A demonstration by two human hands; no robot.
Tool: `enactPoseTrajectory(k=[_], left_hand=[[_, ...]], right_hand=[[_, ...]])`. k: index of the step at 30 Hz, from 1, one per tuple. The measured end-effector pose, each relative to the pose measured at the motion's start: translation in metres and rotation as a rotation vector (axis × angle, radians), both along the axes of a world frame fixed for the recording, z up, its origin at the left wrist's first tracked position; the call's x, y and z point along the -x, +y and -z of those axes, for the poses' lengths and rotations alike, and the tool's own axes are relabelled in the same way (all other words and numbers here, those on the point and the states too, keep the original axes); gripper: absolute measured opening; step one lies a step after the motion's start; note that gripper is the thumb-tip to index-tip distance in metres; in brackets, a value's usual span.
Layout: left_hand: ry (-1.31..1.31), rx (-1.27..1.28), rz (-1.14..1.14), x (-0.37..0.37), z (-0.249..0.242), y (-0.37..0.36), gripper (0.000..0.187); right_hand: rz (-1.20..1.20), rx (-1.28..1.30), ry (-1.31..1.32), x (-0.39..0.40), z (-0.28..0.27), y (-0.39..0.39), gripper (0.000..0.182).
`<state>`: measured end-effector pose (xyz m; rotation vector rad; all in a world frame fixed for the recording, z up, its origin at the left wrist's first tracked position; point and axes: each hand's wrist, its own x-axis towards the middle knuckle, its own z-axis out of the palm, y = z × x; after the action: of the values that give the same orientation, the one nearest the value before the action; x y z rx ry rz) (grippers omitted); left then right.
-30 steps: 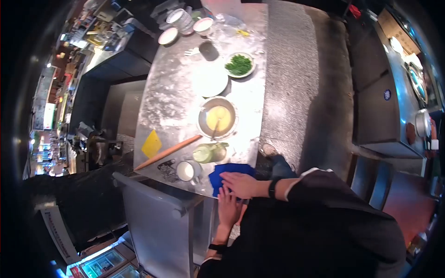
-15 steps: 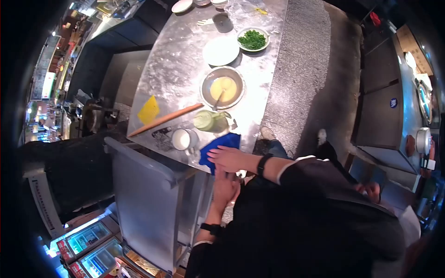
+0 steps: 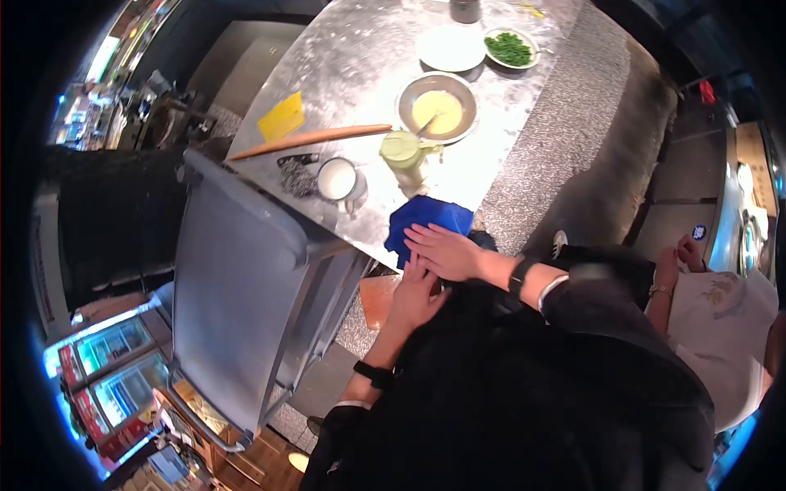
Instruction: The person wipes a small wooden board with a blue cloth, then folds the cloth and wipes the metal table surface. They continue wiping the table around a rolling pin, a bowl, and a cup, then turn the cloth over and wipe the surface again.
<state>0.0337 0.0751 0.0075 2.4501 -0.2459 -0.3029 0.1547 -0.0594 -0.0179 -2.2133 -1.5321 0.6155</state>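
A blue cloth (image 3: pixel 427 214) lies at the near corner of the metal table (image 3: pixel 344 90). My right hand (image 3: pixel 446 252) rests flat on the cloth, fingers spread towards the left. Just below it, my left hand (image 3: pixel 416 299) has its fingers stretched up to the cloth's lower edge, fingertips close to my right hand. Beyond the cloth stands a jug with a green lid (image 3: pixel 403 155). To its left is a glass mug of white contents (image 3: pixel 337 180). Behind the jug sits a metal bowl of yellow liquid (image 3: pixel 436 110) with a utensil in it.
A rolling pin (image 3: pixel 311 139), a yellow scraper (image 3: pixel 281 117), a white plate (image 3: pixel 450 49) and a bowl of chopped greens (image 3: pixel 509 51) are on the table. A grey cart (image 3: pixel 237 286) stands left of my hands. Another person (image 3: pixel 720 327) is at the right.
The view has shifted, so the table items appear higher and the person at the right shows more. My left hand's fingers are now more stretched out, while my right hand stays on the cloth.
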Motion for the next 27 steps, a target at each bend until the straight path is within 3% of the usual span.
enactPoseTrajectory(k=[2,3,4,6,8,10,13,16,22,24,26,27], left_hand=[[0.018,-0.137,-0.168,-0.003,-0.003,0.012,0.042],[-0.162,-0.185,-0.222,-0.005,0.003,0.02,0.043],[-0.16,-0.189,-0.221,-0.005,0.002,0.026,0.043],[0.088,-0.019,-0.212,-0.004,0.001,0.033,0.042],[0.122,0.059,-0.22,0.004,-0.02,0.016,0.042],[0.218,-0.177,-0.057,0.022,-0.022,0.001,0.044],[0.124,0.012,0.013,0.014,-0.016,-0.005,0.047],[0.005,0.121,0.1,-0.003,-0.006,-0.008,0.052],[-0.061,-0.151,-0.208,-0.004,0.002,0.004,0.059],[-0.041,-0.15,-0.278,0.008,-0.001,0.011,0.054],[0.201,-0.105,-0.268,0.019,-0.002,0.012,0.046],[0.198,-0.098,-0.272,0.022,-0.004,0.007,0.046]], right_hand=[[-0.008,-0.139,-0.039,-0.006,0.02,0.036,0.054],[0.005,-0.147,-0.036,-0.007,0.02,0.054,0.055],[0.025,-0.154,-0.032,-0.004,0.019,0.07,0.055],[0.088,-0.115,0.058,0.009,0.006,0.076,0.057],[-0.116,-0.004,0.154,0.012,0.0,0.067,0.06],[-0.183,-0.021,0.201,0.015,-0.002,0.03,0.055],[-0.193,-0.078,0.221,0.004,0.001,-0.028,0.048],[-0.196,0.106,0.171,-0.03,-0.024,-0.035,0.045],[-0.11,-0.059,0.045,-0.037,0.005,0.039,0.045],[-0.137,-0.121,0.007,-0.016,0.021,0.062,0.045],[-0.22,-0.159,0.152,0.003,0.018,0.064,0.044],[-0.232,-0.146,0.225,0.01,0.017,0.055,0.043]])
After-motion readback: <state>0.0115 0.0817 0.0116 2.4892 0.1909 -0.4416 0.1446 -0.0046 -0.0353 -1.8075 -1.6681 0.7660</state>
